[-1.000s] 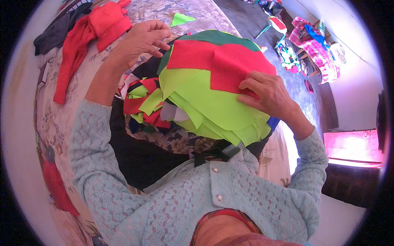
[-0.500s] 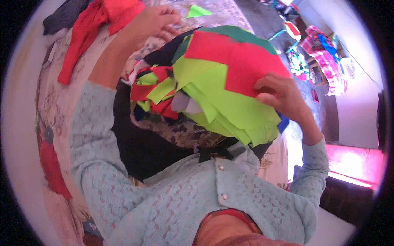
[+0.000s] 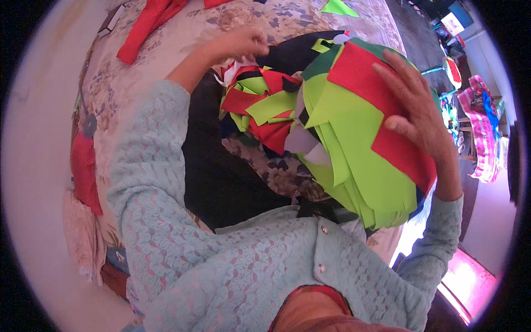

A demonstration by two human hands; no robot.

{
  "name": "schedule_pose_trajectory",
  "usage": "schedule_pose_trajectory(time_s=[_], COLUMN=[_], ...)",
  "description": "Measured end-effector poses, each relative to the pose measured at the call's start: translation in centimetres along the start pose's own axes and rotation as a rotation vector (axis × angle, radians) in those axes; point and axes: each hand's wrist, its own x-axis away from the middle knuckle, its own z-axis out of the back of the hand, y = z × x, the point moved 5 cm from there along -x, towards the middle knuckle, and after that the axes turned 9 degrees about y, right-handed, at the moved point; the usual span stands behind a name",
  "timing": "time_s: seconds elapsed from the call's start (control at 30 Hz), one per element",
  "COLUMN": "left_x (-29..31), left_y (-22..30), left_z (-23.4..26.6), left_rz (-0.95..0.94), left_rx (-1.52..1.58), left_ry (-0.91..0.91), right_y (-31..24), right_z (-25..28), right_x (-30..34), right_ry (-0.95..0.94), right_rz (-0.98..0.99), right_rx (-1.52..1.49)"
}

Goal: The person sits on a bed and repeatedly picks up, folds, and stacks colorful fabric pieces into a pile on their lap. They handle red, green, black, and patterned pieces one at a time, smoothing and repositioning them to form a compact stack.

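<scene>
A big stack of lime green cloth pieces (image 3: 354,122) lies in front of me to the right. Across its top is a red cloth piece (image 3: 359,63), with dark green cloth (image 3: 321,65) under its far side. My right hand (image 3: 412,102) rests over the red piece, fingers stretched and spread. Left of the stack sits a heap of red, lime and black scraps (image 3: 260,105), with grey pieces (image 3: 301,141) between the two. Beyond the scraps my left hand (image 3: 249,43) hovers with curled fingers; whatever they may hold is hidden.
Black cloth (image 3: 215,160) spreads around the scraps on a flowered bed cover (image 3: 204,33). Red garments (image 3: 146,33) lie at the far left, and a lime scrap (image 3: 338,8) at the far edge. A pink checked cloth (image 3: 478,133) hangs at the right.
The whole scene has shifted rightward in view. My left hand's fingers have curled in from a looser spread. My right hand has gone from the red piece's near edge to spread fingers over it.
</scene>
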Motion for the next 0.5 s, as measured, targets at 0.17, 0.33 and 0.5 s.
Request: schedule_pose_trajectory(time_s=[0.17, 0.33, 0.5], left_x=[1.5, 2.7, 1.2], left_y=[-5.9, -8.6, -6.5], left_z=[-5.1, -8.6, -6.8], left_rz=[0.008, 0.058, 0.052], left_rx=[-0.559, -0.639, -0.663], left_ry=[-0.391, -0.628, -0.525], right_y=[-0.4, -0.2, -0.1], right_z=[-1.4, -1.3, -1.3], right_x=[-0.4, -0.2, -0.2], right_ry=[-0.021, -0.037, -0.014], right_rz=[-0.042, -0.040, -0.044], right_rx=[0.022, 0.004, -0.018])
